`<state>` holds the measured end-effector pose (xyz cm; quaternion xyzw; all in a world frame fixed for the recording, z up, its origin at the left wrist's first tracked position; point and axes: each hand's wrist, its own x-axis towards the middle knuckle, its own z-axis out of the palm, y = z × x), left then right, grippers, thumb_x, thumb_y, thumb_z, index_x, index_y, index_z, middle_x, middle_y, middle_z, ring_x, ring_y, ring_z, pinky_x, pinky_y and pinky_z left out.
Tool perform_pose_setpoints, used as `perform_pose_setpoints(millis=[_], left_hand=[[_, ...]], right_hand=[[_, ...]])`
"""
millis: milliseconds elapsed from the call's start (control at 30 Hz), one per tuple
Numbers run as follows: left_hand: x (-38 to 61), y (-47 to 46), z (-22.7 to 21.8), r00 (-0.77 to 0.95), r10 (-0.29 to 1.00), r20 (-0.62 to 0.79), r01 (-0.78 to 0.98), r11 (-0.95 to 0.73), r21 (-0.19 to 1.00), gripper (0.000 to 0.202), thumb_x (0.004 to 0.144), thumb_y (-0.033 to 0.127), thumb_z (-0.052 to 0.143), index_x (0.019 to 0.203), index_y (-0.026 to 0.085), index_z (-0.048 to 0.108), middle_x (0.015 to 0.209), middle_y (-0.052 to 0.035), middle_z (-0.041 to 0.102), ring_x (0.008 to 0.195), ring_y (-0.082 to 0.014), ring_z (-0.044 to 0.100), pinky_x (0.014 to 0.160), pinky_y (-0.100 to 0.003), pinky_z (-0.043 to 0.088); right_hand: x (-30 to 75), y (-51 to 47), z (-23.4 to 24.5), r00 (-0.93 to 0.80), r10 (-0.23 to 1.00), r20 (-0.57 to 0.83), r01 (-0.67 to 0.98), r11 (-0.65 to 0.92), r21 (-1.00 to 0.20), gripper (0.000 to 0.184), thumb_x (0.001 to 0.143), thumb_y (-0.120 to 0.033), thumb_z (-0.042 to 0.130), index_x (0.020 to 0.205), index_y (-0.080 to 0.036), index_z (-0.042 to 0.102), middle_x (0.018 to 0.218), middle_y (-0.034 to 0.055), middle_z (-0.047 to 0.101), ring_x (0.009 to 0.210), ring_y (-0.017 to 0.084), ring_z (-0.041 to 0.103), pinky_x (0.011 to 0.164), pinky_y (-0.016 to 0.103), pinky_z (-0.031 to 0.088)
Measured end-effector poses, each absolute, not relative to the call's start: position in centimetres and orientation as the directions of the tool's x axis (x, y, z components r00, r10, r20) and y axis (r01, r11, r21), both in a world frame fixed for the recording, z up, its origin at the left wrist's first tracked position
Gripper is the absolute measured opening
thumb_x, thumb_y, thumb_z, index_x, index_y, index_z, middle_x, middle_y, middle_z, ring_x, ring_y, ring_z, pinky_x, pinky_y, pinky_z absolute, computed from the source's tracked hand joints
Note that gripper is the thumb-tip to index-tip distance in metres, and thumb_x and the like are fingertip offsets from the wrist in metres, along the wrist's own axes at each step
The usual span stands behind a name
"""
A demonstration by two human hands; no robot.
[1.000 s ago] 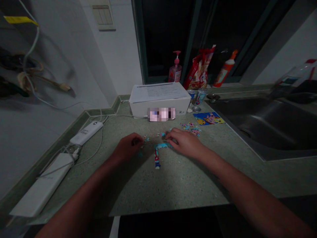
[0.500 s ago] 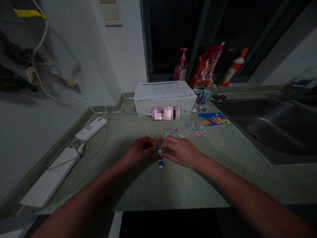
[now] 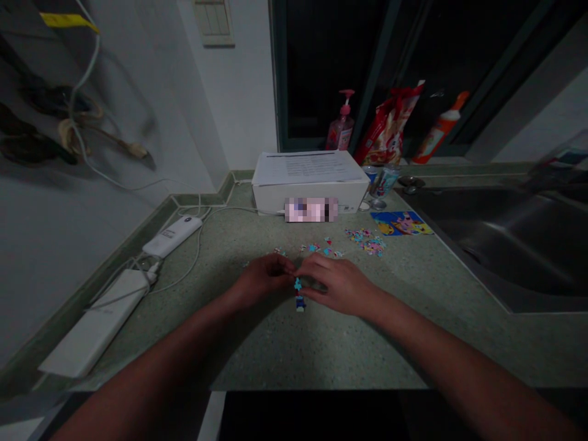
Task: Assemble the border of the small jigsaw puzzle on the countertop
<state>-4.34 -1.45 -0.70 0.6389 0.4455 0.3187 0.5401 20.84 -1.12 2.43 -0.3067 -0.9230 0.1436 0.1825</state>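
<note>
A short strip of joined puzzle pieces, blue, red and turquoise, lies on the speckled green counter. My left hand and my right hand meet fingertip to fingertip over its far end, both with fingers curled and pinched together. What each pinch holds is too small and dark to make out. Loose puzzle pieces lie just beyond my fingers, and a bigger heap of pieces sits further right.
A white box stands at the back, with a cartoon picture card to its right. White power strips and cables run along the left wall. A steel sink fills the right. Bottles and a red bag stand on the sill.
Both hands have drawn together from apart and now meet over the strip's far end. The turquoise branch of the strip is hidden under my right hand. The camera has shifted slightly left.
</note>
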Motion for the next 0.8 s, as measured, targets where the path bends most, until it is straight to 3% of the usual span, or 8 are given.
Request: perform_pose_setpoints(millis=[267,400,533,600,700,800], left_hand=[[-3.7,-1.8,-0.7,0.388,0.913,-0.129,0.088,0.103,0.991,0.029,0.079,0.036,0.085,0.101,0.021,0.072,0.101,-0.0086,0.08,0.09,-0.0232,0.075,0.089,-0.044,0.062],[-3.9,-2.1,-0.3,0.353,0.934,0.048,0.312,-0.166,0.935,0.017,0.093,0.037,0.072,0.105,0.025,0.074,0.107,-0.0092,0.081,0.096,-0.0266,0.075,0.093,-0.05,0.061],[-4.2,-2.4,0.3,0.489,0.828,0.275,0.541,-0.535,0.649,0.019,0.099,0.032,0.069,0.116,0.028,0.076,0.122,-0.0087,0.079,0.116,-0.0302,0.071,0.106,-0.056,0.056],[-4.1,-2.6,0.4,0.606,0.744,0.281,0.544,-0.646,0.535,0.019,0.102,0.03,0.07,0.12,0.027,0.075,0.128,-0.0083,0.078,0.122,-0.03,0.07,0.11,-0.056,0.053],[-4.0,-2.7,0.4,0.683,0.681,0.264,0.53,-0.711,0.462,0.02,0.104,0.031,0.07,0.123,0.026,0.073,0.134,-0.0087,0.076,0.126,-0.0298,0.069,0.111,-0.054,0.053],[-3.9,-2.7,0.3,0.695,0.673,0.254,0.534,-0.719,0.444,0.02,0.104,0.032,0.069,0.123,0.026,0.073,0.132,-0.0082,0.077,0.124,-0.0298,0.07,0.109,-0.053,0.054]], right_hand=[[21.0,-0.9,1.7,-0.744,0.588,0.317,0.502,0.806,-0.314,0.025,0.102,-0.029,0.075,0.126,-0.027,0.074,0.118,0.0069,0.076,0.103,0.022,0.073,0.079,0.033,0.056],[23.0,0.5,3.2,-0.65,0.696,0.306,0.588,0.715,-0.377,0.021,0.101,-0.025,0.075,0.122,-0.027,0.074,0.12,0.0066,0.075,0.109,0.023,0.073,0.087,0.034,0.056],[26.1,2.8,4.2,-0.52,0.835,0.18,0.748,0.547,-0.377,0.018,0.096,-0.025,0.08,0.114,-0.024,0.078,0.112,0.007,0.077,0.101,0.023,0.073,0.087,0.035,0.053],[27.0,3.6,3.9,-0.518,0.852,0.074,0.782,0.507,-0.362,0.018,0.094,-0.024,0.081,0.112,-0.024,0.079,0.107,0.0059,0.078,0.099,0.023,0.072,0.086,0.034,0.052],[27.2,3.9,3.1,-0.533,0.844,-0.064,0.802,0.48,-0.355,0.018,0.092,-0.023,0.081,0.11,-0.025,0.08,0.103,0.0033,0.079,0.093,0.021,0.072,0.08,0.031,0.049],[26.7,3.5,2.7,-0.548,0.834,-0.072,0.792,0.489,-0.365,0.019,0.09,-0.022,0.081,0.109,-0.025,0.08,0.102,0.0024,0.079,0.093,0.02,0.072,0.078,0.03,0.048]])
